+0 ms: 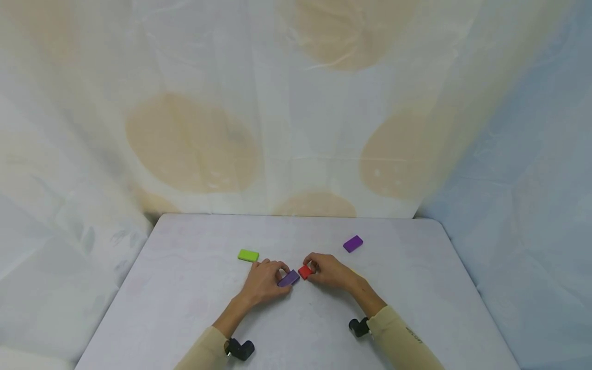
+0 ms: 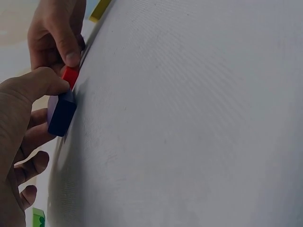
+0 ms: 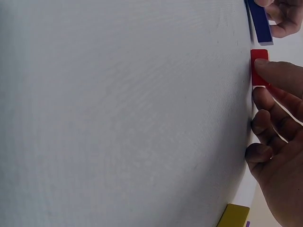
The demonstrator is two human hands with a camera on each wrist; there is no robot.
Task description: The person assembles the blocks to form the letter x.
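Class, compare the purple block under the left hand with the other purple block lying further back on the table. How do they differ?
The near purple block is pinched by the left hand; the far purple block lies untouched. The near purple block sits close beside the red block held by the right hand, whereas the far purple block lies alone. The near one looks a duller purple than the far one. Both are small purple rectangular blocks on the white table.
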